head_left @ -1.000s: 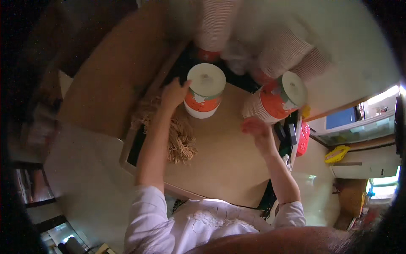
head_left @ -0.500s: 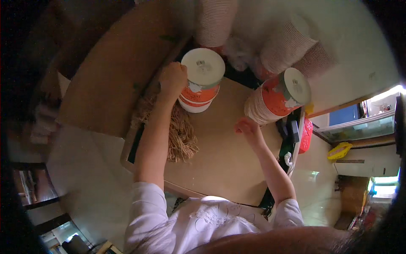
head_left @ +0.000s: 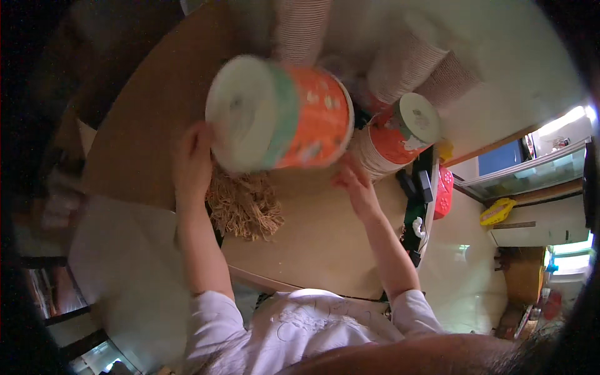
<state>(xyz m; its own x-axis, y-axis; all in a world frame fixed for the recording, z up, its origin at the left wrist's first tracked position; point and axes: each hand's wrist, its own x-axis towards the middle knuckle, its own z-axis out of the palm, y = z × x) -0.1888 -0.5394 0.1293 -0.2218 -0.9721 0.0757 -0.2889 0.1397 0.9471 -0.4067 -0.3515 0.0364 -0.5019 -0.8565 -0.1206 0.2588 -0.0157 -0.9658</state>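
An orange paper tub [head_left: 312, 112] with a green band and white base hangs tilted in the air above the table, large and blurred. Its base faces left and its rim right. My left hand [head_left: 195, 153] is closed at the base edge, its fingers blurred and partly hidden. Just below the rim, my right hand [head_left: 356, 184] has its fingers loosely apart; whether they touch the tub cannot be told. Close beside that hand leans a nested stack of similar tubs [head_left: 400, 137], base up. A bundle of tan cord [head_left: 247, 206] lies beneath the raised tub.
Tall stacks of pale paper tubs [head_left: 409, 62] stand at the back, another stack [head_left: 303, 31] left of them. A dark block-shaped object [head_left: 415, 184] and a red plastic basket [head_left: 444, 190] sit at the right edge of the brown tabletop [head_left: 325, 244].
The tub at the left has been lifted toward me and tipped, base now to the left. My left hand moved left and nearer; my right hand shifted slightly left. The view turned a little.
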